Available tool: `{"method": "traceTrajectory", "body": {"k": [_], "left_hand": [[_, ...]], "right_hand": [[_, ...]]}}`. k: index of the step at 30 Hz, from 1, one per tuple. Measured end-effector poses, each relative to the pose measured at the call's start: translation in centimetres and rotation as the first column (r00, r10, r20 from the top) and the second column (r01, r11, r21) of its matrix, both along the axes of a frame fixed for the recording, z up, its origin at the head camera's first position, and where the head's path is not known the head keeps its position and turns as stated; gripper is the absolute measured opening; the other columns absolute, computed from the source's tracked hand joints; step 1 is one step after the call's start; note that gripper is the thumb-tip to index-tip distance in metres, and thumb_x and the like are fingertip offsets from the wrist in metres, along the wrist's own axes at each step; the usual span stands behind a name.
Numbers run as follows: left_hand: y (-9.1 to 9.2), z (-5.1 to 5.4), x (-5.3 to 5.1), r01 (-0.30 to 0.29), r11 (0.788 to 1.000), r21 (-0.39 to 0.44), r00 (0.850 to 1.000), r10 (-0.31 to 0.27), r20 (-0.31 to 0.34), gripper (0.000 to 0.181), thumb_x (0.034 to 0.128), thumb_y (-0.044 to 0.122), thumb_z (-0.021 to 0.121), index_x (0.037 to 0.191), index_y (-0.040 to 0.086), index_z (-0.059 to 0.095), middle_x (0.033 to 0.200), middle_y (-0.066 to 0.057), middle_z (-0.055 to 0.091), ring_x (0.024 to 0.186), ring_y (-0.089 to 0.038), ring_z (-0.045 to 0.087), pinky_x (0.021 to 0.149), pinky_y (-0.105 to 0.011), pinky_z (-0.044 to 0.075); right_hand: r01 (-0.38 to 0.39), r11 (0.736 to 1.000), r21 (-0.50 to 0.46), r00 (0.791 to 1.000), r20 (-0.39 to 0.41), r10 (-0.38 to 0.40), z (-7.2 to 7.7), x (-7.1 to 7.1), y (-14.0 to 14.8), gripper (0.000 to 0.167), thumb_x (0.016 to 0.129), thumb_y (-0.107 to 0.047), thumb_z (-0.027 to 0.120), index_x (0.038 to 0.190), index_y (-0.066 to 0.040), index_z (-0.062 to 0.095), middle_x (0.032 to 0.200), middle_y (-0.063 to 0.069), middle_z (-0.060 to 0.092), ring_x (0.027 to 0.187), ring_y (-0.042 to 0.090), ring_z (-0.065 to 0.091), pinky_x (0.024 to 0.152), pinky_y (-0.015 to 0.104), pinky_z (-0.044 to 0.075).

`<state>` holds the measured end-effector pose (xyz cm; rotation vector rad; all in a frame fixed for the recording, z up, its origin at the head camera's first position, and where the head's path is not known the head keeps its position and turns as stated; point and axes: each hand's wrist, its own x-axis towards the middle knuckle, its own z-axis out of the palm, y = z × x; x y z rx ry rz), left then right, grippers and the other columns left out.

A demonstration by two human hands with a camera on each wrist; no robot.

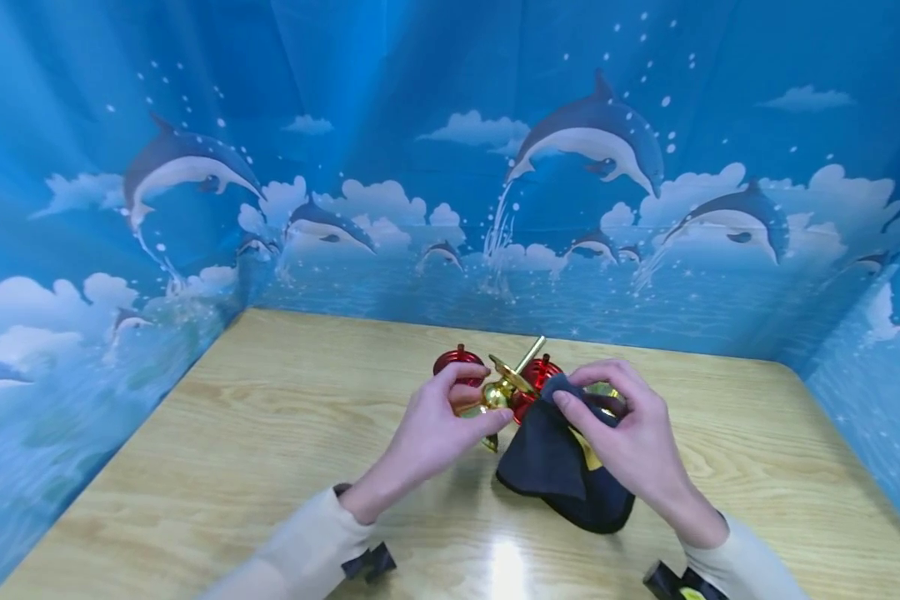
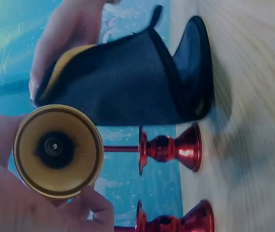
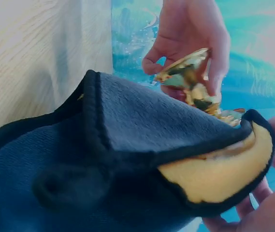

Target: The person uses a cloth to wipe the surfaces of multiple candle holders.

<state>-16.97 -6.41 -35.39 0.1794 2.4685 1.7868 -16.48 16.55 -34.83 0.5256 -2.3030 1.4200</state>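
Note:
My left hand [image 1: 446,421] grips a shiny gold candlestick [image 1: 497,393] between thumb and fingers. It is tilted, its slim stem pointing up and right, and its round hollow base [image 2: 58,193] faces the left wrist camera. To the right, my right hand [image 1: 637,437] pinches the top of a dark cloth [image 1: 543,458] edged in black, with a yellow reverse side [image 3: 214,181] showing. The cloth hangs in folds down to the table, close beside the gold candlestick; whether they touch I cannot tell.
Two red metallic candlesticks, one at the left [image 1: 457,360] and one behind the cloth [image 2: 164,147], stand upright on the wooden table [image 1: 270,433]. Something gold [image 1: 607,400] partly shows behind my right hand. A blue dolphin-print curtain [image 1: 420,167] encloses the table's back and sides.

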Motion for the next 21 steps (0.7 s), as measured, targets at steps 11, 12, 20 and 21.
{"method": "traceTrajectory", "body": {"k": [11,12,20,21], "left_hand": [[0.7,0.1,0.3,-0.1,0.923,-0.371,0.932,-0.043,-0.359,0.039,0.0806,0.03,0.087,0.108,0.022,0.06,0.092,0.003,0.073,0.081,-0.012,0.068,0.069,-0.026,0.055],[0.8,0.1,0.4,-0.121,0.907,-0.403,0.915,-0.056,-0.4,0.04,0.0802,0.029,0.087,0.107,0.021,0.059,0.09,0.003,0.072,0.077,-0.01,0.066,0.065,-0.024,0.053],[1.6,0.1,0.4,-0.165,0.883,-0.439,0.876,-0.074,-0.477,0.036,0.0776,0.024,0.082,0.105,0.015,0.06,0.089,0.004,0.067,0.063,-0.006,0.052,0.053,-0.019,0.043],[1.6,0.1,0.4,-0.144,0.895,-0.423,0.895,-0.065,-0.442,0.037,0.0781,0.025,0.081,0.106,0.015,0.06,0.092,0.003,0.069,0.065,-0.006,0.054,0.054,-0.019,0.044]], "right_hand": [[0.06,0.998,0.037,0.982,-0.182,-0.052,0.1,0.3,-1.1,0.023,0.086,-0.002,0.079,0.104,-0.016,0.075,0.084,-0.005,0.058,0.082,0.008,0.059,0.074,0.017,0.051],[0.066,0.996,0.051,0.979,-0.196,-0.055,0.0,0.2,-1.2,0.024,0.086,-0.003,0.079,0.104,-0.017,0.075,0.084,-0.005,0.059,0.083,0.008,0.059,0.076,0.018,0.05],[0.119,0.971,0.208,0.98,-0.181,-0.081,-0.8,-0.4,-2.2,0.025,0.083,-0.011,0.084,0.099,-0.014,0.066,0.091,-0.005,0.069,0.083,0.01,0.069,0.068,0.025,0.054],[0.124,0.967,0.221,0.981,-0.174,-0.086,-0.9,-0.4,-2.3,0.025,0.083,-0.011,0.084,0.099,-0.014,0.065,0.09,-0.004,0.069,0.083,0.012,0.07,0.068,0.025,0.055]]}}
